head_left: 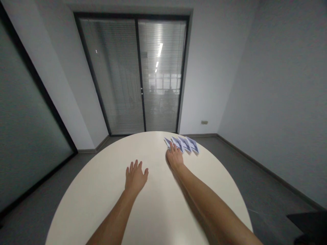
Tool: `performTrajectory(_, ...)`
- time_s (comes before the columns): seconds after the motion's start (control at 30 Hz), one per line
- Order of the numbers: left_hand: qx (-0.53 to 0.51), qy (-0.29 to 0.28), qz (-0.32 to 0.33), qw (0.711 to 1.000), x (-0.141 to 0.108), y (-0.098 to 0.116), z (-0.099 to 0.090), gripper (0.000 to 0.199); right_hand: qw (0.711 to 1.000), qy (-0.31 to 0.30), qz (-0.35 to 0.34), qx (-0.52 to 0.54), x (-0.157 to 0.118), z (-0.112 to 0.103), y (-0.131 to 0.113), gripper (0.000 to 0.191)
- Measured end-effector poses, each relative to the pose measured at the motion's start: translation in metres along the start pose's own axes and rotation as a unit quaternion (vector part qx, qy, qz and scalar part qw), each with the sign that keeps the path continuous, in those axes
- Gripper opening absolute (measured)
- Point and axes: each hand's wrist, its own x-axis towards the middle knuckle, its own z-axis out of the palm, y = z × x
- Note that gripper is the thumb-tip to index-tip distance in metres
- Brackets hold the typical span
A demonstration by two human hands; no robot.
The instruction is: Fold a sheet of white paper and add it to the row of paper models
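Several flat pieces with white and blue-purple faces, like folded paper or cards (193, 145), lie in an overlapping row near the far right edge of the round white table (107, 190). My right hand (174, 156) reaches to the left end of this row, its fingertips over the leftmost pieces and hiding part of them. Its fingers are stretched forward and slightly apart. Left of centre, my left hand (136, 177) hovers over or rests on the bare tabletop with its fingers spread and nothing in it.
Beyond the table stands a dark-framed glass door or window (141, 78) with blinds. A wall outlet (204, 122) sits low on the back wall. A dark object (310, 224) is at the lower right, beside the table.
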Motion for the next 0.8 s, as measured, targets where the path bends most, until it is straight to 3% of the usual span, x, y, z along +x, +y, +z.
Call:
performTrajectory(0.2,-0.019,-0.028,0.098,0.995,-0.007,0.009,-0.002,0.057,0.995,-0.035,-0.034,0.088,-0.04,-0.009,-0.015,0.034)
performTrajectory(0.43,-0.028,-0.045,0.154,0.987,-0.018,0.013,-0.003,0.061,0.982,-0.106,-0.036,0.153,-0.077,-0.005,-0.019,0.058)
performTrajectory(0.8,-0.025,-0.064,0.166,0.984,-0.019,0.018,0.001,0.064,0.972,-0.137,-0.065,0.18,-0.088,-0.011,-0.011,0.063)
